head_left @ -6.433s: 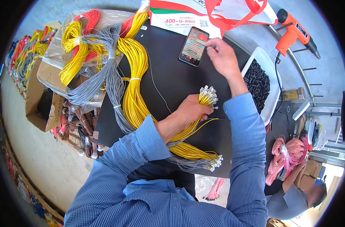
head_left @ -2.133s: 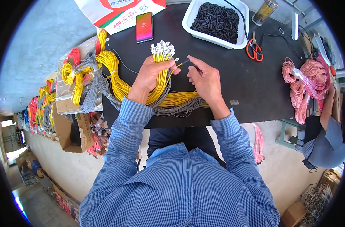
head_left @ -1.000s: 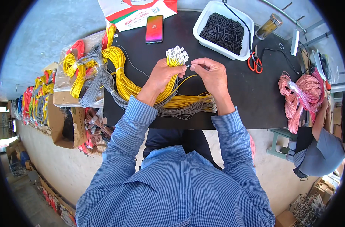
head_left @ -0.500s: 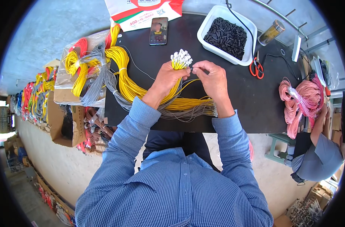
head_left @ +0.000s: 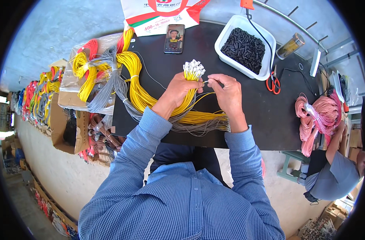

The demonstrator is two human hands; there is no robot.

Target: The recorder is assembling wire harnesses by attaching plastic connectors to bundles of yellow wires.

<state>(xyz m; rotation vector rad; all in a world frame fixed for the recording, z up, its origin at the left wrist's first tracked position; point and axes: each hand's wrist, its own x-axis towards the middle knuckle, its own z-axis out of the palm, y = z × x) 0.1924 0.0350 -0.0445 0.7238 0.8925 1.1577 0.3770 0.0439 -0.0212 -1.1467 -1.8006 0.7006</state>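
Note:
My left hand [head_left: 178, 91] is closed around a bundle of yellow wires [head_left: 190, 96], whose white connector ends [head_left: 194, 69] stand up in a cluster above the fist. Right beside its thumb, my right hand [head_left: 228, 94] is closed in a pinch. A thin, light-tipped piece shows between the two hands' fingertips, too small to tell its kind. One yellow wire curves apart from the bundle below the right fingers. Grey wires [head_left: 190, 129] lie with the yellow ones on the black table [head_left: 258, 116], and the wires' lower ends lie near my right wrist.
A white tray [head_left: 219, 51] holds many short black tubes. Beside it are red-handled scissors [head_left: 273, 85] and a drinking bottle [head_left: 290, 46]. A phone [head_left: 174, 39] and a bag [head_left: 160, 18] are at the back. Pink wire bundles [head_left: 316, 114] lie right, near another person [head_left: 336, 172].
The whole view has shifted slightly, with the table sitting lower in it. Both hands keep nearly the same pose; the small piece between their fingertips shows a little more plainly.

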